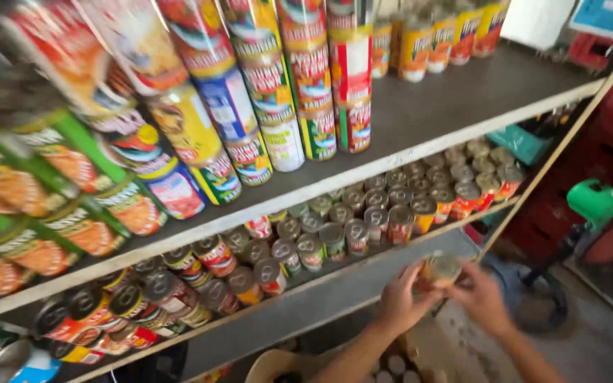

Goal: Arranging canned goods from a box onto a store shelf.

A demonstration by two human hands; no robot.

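Observation:
Low in the head view, my left hand and my right hand meet around one small tin can with a pale lid. Both hands grip it, held just in front of the edge of the lower grey shelf. The hands are blurred by motion. Rows of small cans with pull-tab lids fill the shelf behind the held can. Below my arms an open cardboard box shows more can tops.
The upper shelf carries stacked tall cans with colourful labels, and yellow cans at the back right. A slanted wooden post edges the rack. A green plastic object and a dark hose lie on the floor at right.

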